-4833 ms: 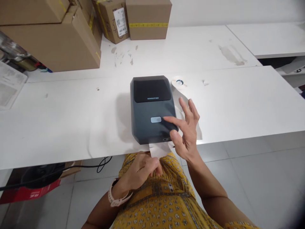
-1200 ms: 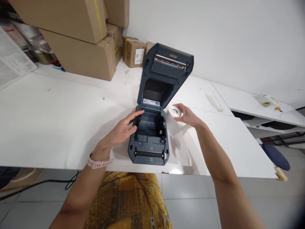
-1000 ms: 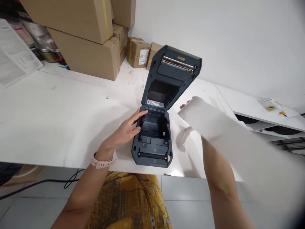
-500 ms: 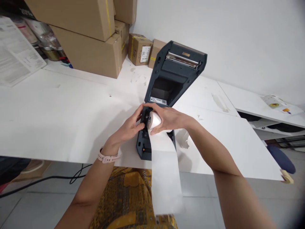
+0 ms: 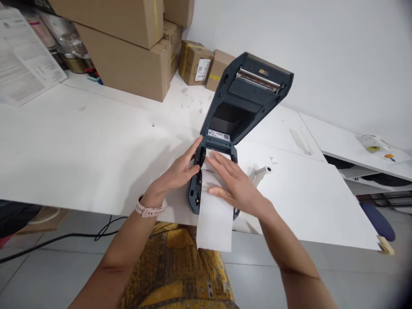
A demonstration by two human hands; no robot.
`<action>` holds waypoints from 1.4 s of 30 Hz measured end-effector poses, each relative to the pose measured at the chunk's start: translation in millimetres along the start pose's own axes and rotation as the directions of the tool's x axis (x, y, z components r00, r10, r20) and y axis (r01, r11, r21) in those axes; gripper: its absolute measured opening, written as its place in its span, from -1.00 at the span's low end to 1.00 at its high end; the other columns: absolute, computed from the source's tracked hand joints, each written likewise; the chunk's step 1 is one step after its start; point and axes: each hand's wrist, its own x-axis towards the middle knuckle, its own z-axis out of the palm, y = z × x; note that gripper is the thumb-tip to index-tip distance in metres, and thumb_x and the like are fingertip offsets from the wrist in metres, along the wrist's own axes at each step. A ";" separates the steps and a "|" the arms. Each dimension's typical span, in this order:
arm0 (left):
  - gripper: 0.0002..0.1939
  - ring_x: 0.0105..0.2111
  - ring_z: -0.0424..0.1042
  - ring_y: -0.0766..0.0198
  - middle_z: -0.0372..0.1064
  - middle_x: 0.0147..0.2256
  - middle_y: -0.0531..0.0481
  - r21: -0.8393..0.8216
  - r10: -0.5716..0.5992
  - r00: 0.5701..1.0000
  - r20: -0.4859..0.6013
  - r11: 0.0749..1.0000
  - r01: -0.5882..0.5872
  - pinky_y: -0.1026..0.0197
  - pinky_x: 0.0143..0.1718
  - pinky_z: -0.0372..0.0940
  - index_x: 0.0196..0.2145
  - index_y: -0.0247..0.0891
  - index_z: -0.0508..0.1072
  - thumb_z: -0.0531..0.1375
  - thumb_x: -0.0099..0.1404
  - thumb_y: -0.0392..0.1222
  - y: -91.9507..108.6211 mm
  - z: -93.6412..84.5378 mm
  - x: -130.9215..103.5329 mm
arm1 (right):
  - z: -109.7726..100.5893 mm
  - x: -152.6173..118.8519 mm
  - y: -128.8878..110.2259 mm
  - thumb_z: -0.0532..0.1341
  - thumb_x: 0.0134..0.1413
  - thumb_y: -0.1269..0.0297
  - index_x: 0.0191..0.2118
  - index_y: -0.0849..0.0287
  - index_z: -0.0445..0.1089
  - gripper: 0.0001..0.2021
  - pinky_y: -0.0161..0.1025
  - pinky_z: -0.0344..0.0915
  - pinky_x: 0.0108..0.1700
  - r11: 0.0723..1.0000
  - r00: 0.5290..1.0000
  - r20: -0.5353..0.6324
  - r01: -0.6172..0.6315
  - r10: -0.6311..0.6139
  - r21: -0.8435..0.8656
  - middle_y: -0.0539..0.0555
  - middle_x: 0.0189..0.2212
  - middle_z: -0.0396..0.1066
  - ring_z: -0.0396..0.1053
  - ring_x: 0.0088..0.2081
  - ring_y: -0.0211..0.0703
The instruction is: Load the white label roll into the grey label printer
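Note:
A dark label printer (image 5: 197, 195) stands on the white table with its lid (image 5: 254, 92) raised. White label paper (image 5: 215, 227) comes off a roll (image 5: 208, 165) seated inside the printer, and its strip hangs over the front toward me. My left hand (image 5: 180, 171) rests against the printer's left side, thumb and fingers spread, the thumb by the inner guide. Flat across the roll and paper lies my right hand (image 5: 236, 184), its fingers stretched out, hiding part of the roll.
Cardboard boxes (image 5: 128, 64) are stacked at the back left, with smaller boxes (image 5: 197, 64) beside them. A white paper core (image 5: 263, 171) lies right of the printer. Printed sheets (image 5: 27, 56) stand at far left. A cable (image 5: 64, 238) runs below the table.
The roll has gone down into the printer. My right hand has let go of it and flattened on top; the paper strip has shifted left and hangs shorter. My left hand stays at the printer's side.

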 end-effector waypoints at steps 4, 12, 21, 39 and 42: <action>-0.16 0.53 -0.10 -0.07 -0.24 0.56 0.02 0.017 0.002 1.000 -0.007 1.000 -0.002 -0.14 0.50 -0.03 0.54 0.07 -0.16 0.18 0.48 0.07 2.5 1.4 0.2 | 17.4 -43.9 -31.4 0.00 0.43 -0.16 0.58 -0.01 -0.36 -0.19 0.26 0.24 0.42 0.993 0.998 -0.039 -0.044 0.041 -0.106 0.29 0.51 0.02 0.08 0.50 0.18; -0.18 0.53 -0.13 -0.05 -0.24 0.56 0.04 0.069 -0.044 0.999 -0.003 0.997 0.044 -0.14 0.52 -0.12 0.54 0.04 -0.12 0.16 0.48 0.07 8.2 0.0 0.4 | 44.2 -62.5 -79.5 0.08 0.39 -0.17 0.58 0.20 -0.37 -0.07 0.14 0.20 0.46 0.974 0.982 -0.164 -0.124 0.093 -0.191 0.33 0.52 -0.05 -0.15 0.56 0.17; -0.22 0.54 -0.15 -0.03 -0.15 0.54 -0.01 0.097 -0.100 0.992 -0.079 0.990 0.107 -0.14 0.51 -0.05 0.51 -0.02 0.03 0.19 0.43 0.03 10.6 7.2 1.1 | 41.1 -68.6 -84.0 0.10 0.41 -0.11 0.57 0.17 -0.26 -0.15 0.13 0.34 0.36 0.979 0.983 -0.150 -0.131 0.107 -0.158 0.27 0.50 0.05 -0.07 0.55 0.13; -0.22 0.51 -0.04 -0.02 -0.10 0.53 -0.05 -0.075 -0.249 0.924 -0.289 0.968 0.238 -0.14 0.51 0.00 0.51 0.03 -0.05 0.19 0.48 0.07 29.2 68.5 -71.4 | 41.4 -67.4 -78.4 0.14 0.43 -0.04 0.51 0.18 -0.02 -0.29 0.16 0.35 0.33 0.988 0.979 -0.190 -0.094 0.070 -0.120 0.28 0.45 0.18 0.12 0.48 0.14; -0.27 0.51 -0.03 0.00 -0.07 0.52 -0.03 -0.100 -0.247 0.911 -0.330 0.969 0.226 -0.14 0.51 -0.01 0.49 0.03 0.00 0.17 0.48 -0.02 28.9 69.8 -65.1 | 40.4 -68.4 -78.2 0.15 0.43 0.00 0.50 0.19 -0.01 -0.30 0.15 0.35 0.33 0.989 0.976 -0.212 -0.081 0.054 -0.122 0.28 0.42 0.23 0.17 0.46 0.12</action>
